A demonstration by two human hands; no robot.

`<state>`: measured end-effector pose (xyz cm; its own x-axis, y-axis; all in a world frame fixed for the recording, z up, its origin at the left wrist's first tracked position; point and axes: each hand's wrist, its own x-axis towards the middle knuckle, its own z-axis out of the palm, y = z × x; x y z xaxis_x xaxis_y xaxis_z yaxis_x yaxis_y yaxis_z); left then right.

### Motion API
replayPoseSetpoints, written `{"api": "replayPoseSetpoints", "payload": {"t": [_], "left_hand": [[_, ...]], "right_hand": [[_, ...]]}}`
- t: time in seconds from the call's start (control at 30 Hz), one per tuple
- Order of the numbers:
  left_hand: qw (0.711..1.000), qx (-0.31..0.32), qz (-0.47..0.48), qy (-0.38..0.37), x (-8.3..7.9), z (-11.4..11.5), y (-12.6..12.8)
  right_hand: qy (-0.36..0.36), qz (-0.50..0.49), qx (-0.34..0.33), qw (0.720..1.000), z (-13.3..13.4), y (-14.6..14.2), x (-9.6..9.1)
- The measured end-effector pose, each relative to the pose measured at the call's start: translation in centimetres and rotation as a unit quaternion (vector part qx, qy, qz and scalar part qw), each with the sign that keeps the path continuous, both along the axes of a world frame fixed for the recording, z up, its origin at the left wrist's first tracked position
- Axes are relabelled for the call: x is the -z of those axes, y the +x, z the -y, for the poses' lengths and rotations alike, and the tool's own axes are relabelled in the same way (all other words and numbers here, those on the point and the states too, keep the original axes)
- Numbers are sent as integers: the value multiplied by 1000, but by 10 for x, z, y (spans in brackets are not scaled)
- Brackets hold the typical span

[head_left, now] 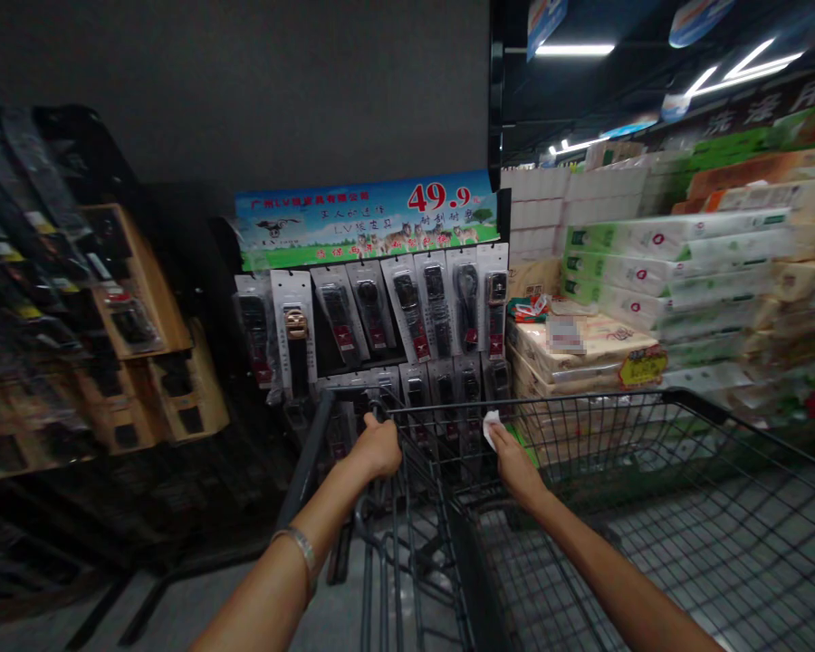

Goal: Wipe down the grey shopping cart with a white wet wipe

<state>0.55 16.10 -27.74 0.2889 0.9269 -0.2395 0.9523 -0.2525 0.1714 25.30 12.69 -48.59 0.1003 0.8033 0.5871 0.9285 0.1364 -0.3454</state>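
A dark wire shopping cart [604, 403] stretches across the lower part of the head view. My left hand [378, 448] is closed on a dark part of its frame, with a bracelet [300, 554] round the wrist. Over the basket, my right hand [516, 466] pinches a crumpled white tissue [491, 429] close to the cart's rim. Whether that hand also touches the wire is hard to see. Packaged belts [407, 303] hang on a display just beyond both hands, under a blue and green price sign [370, 217].
Boxed belts [136, 281] hang on a rack at the left, blurred. To the right stand stacks of packaged tissue paper [672, 258], with a yellow price tag [642, 367] on a lower pile. A dark wall [299, 91] rises behind the display.
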Motion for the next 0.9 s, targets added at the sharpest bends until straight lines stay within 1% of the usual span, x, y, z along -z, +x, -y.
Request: {"api": "replayPoseSetpoints", "payload": {"t": [0.07, 0.13, 0.23, 0.33, 0.43, 0.5, 0.6, 0.67, 0.83, 0.9], "left_hand": [[1000, -4, -10, -4, -1, 1, 0], [1000, -4, -18, -8, -1, 1, 1], [1000, -5, -29, -7, -2, 2, 1], [999, -4, -38, -9, -3, 2, 2], [999, -3, -43, -14, -4, 2, 3], [999, -3, -44, -14, -4, 2, 3], [999, 1, -43, -14, -4, 1, 2], [999, 5, -40, -16, -4, 0, 2], [999, 9, -37, -20, -1, -2, 2], [999, 5, -39, -19, -1, -1, 3]], "right_hand": [[41, -26, 7, 999, 5, 0, -2], [80, -37, 8, 996, 8, -3, -7], [106, -5, -13, 994, 4, -14, -20], [80, 70, -32, 994, -6, -24, -28], [33, 141, -34, 989, -15, -31, -28], [9, 166, -15, 986, -17, -32, -26], [-9, 174, 21, 985, -17, -34, -22], [-2, 175, 28, 984, -18, -35, -20], [47, 170, 35, 984, -18, -36, -14], [53, 166, 31, 984, -18, -35, -13]]}}
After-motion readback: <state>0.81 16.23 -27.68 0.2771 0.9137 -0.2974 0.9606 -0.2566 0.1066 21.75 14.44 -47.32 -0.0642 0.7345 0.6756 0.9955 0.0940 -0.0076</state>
